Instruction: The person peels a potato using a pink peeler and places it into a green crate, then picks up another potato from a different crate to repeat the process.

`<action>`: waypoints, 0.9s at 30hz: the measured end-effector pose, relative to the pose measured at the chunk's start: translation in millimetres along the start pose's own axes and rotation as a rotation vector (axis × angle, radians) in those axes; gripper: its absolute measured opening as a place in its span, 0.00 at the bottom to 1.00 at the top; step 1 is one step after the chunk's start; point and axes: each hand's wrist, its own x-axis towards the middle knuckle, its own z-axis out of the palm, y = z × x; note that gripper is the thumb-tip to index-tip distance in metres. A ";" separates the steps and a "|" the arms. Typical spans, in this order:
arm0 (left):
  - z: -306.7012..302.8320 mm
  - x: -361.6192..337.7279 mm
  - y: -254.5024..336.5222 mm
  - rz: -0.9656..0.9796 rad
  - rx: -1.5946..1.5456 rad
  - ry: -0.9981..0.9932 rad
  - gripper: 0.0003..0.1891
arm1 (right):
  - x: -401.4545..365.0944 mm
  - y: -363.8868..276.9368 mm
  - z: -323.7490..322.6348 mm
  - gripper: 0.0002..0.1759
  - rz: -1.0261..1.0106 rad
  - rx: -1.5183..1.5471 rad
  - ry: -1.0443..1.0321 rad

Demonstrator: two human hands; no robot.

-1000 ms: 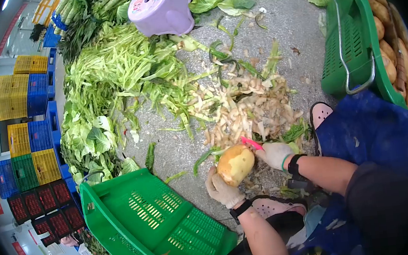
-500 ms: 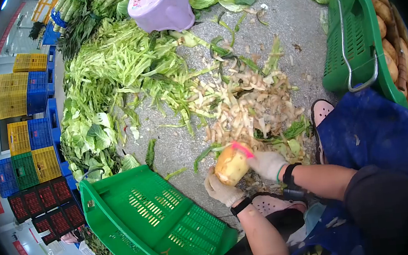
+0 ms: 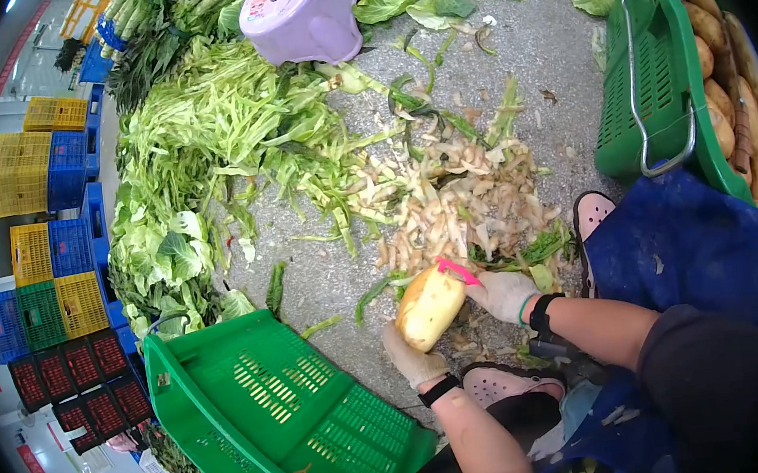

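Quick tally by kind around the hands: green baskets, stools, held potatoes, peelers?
2 green baskets
1 purple stool
1 potato, in the left hand
1 pink peeler, in the right hand
Total: 5

Purple stool (image 3: 301, 11) at top, beside leafy green heap (image 3: 206, 144). Peelings pile (image 3: 471, 200) on concrete floor (image 3: 553, 55). Green crate (image 3: 267, 402) near left, another (image 3: 651, 73) right. Stacked coloured crates (image 3: 44, 260) far left.
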 end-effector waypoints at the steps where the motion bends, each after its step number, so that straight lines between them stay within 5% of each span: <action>1: -3.6 1.6 0.8 0.130 0.232 -0.030 0.17 | 0.1 -1.8 -1.7 0.30 -0.009 0.001 -0.001; 3: -10.1 4.0 1.2 0.265 0.466 -0.058 0.16 | 1.3 -1.5 -10.5 0.31 -0.008 0.021 -0.061; 7: 4.1 2.9 -0.5 0.160 0.229 0.007 0.17 | 9.7 9.9 -31.1 0.32 0.083 0.043 -0.181; 10: 5.9 -8.8 1.1 0.149 0.251 0.084 0.17 | -9.5 -2.7 -14.1 0.29 -0.020 -0.026 0.079; 12: 12.5 -8.8 0.9 0.154 0.291 0.111 0.17 | -16.8 -21.4 -14.5 0.27 -0.266 -0.225 -0.098; 14: 17.3 -8.8 1.2 0.251 0.360 0.115 0.16 | -11.7 -10.1 3.1 0.25 -0.120 -0.166 0.027; 16: 21.2 -11.1 1.1 0.269 0.361 0.148 0.16 | -0.2 -5.0 -24.0 0.24 0.077 -0.154 -0.060; 18: 24.6 -10.8 0.2 0.272 0.372 0.175 0.16 | 4.8 6.8 -17.5 0.25 -0.029 -0.205 0.058; 22: 20.7 -13.5 -0.9 0.273 0.386 0.153 0.18 | -18.1 -19.0 -1.0 0.26 -0.280 -0.200 -0.107; 25: 16.1 -10.6 1.4 0.286 0.385 0.165 0.19 | -6.9 -11.5 -12.5 0.29 -0.070 -0.023 0.048; 26: 18.4 -10.7 -0.1 0.281 0.375 0.162 0.19 | 5.7 -2.2 -25.5 0.30 0.079 -0.111 -0.117; 27: 21.7 -8.4 -0.4 0.280 0.371 0.151 0.19 | 1.3 6.7 -24.5 0.29 0.030 -0.126 -0.039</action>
